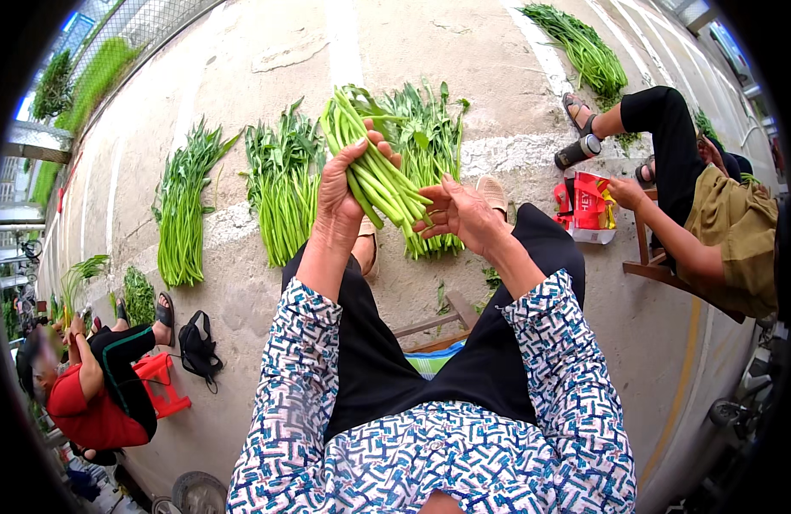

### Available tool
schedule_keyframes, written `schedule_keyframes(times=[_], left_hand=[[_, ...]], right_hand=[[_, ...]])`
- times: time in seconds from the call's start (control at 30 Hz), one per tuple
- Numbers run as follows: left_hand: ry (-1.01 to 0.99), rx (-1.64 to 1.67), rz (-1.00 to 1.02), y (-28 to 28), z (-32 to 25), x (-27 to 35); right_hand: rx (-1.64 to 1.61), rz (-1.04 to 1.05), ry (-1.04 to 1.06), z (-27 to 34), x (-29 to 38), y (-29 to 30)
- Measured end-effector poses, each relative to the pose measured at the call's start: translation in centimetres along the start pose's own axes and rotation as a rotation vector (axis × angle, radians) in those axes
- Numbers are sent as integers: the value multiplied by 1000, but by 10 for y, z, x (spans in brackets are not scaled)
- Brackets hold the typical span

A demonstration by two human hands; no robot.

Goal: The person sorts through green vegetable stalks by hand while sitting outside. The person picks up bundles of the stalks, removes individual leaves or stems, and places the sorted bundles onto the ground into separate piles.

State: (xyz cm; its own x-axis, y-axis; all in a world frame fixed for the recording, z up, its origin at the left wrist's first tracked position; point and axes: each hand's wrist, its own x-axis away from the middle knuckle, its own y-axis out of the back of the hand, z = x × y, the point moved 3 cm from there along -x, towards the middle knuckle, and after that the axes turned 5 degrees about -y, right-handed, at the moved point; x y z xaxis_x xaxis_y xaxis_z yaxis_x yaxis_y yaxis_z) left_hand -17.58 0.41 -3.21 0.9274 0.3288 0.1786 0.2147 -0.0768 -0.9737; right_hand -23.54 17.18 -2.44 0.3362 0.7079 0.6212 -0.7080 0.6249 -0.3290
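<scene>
My left hand [350, 183] is closed around a bundle of green leafy-vegetable stalks [379, 173], held slanting above my knees with the cut ends towards my right hand. My right hand [463, 215] is beside those ends, its fingers apart and slightly curled; whether a fingertip touches a stalk I cannot tell. Beyond and below the hands, a pile of the same greens [424, 135] lies on the concrete, partly hidden by them. Another pile [280, 186] lies just left of my left forearm, and one more [186, 205] farther left.
At right a seated person [730, 225] reaches to a red bag [588, 209] near a dark bottle [577, 152]; greens [582, 51] lie beyond. At left are a person in red [93, 398], a red plastic stool [161, 385] and a black bag [199, 350]. A wooden stool frame [456, 311] shows between my legs.
</scene>
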Motion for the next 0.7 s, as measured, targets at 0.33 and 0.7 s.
schedule_keyframes(times=[0.33, 0.7], left_hand=[[-121, -62, 49, -8, -3, -12], [-13, -9, 227, -11, -11, -10]], right_hand=[[-469, 158, 93, 3, -11, -21], [355, 100, 399, 16, 0, -6]])
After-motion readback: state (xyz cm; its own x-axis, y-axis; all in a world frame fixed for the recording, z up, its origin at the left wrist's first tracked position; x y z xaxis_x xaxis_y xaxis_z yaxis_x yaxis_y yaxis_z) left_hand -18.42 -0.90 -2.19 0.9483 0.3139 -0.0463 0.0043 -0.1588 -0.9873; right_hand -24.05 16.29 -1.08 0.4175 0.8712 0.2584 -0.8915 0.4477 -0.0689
